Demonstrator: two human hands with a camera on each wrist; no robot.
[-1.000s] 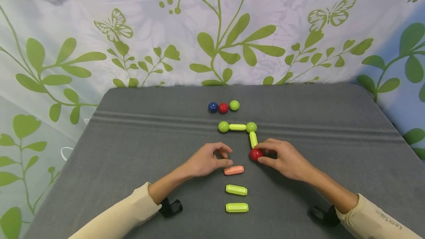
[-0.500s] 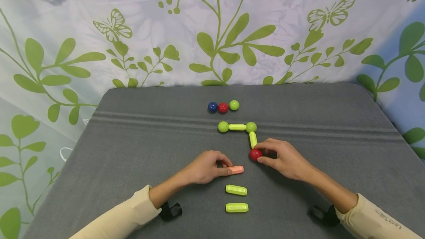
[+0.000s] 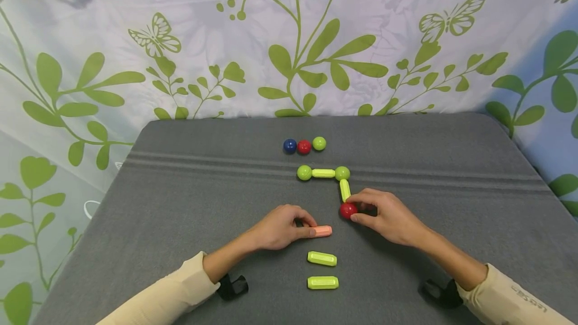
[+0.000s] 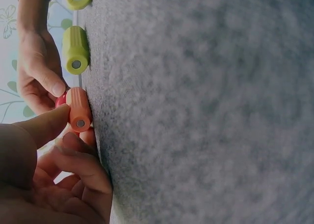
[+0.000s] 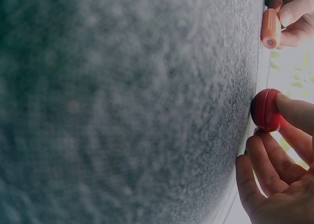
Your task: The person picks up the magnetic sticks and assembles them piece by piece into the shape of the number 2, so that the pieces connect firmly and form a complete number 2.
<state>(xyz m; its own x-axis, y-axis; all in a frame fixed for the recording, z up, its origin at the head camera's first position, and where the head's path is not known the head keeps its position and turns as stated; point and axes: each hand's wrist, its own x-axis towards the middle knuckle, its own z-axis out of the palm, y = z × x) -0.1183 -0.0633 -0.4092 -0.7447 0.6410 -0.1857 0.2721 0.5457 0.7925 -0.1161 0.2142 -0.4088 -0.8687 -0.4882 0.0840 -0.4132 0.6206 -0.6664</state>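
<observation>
Left hand on the orange rod!
Your left hand (image 3: 281, 226) now pinches the orange rod (image 3: 322, 231); your right hand (image 3: 384, 213) keeps pinching the red ball (image 3: 348, 210) mid-table.

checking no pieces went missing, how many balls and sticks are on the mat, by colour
green balls: 3
red balls: 2
blue ball: 1
green sticks: 4
orange stick: 1
total: 11 pieces. The right hand pinches one red ball and the left hand pinches the orange stick.

text: faint lettering | on: right sleeve (image 3: 519, 297) | legible: no
</observation>
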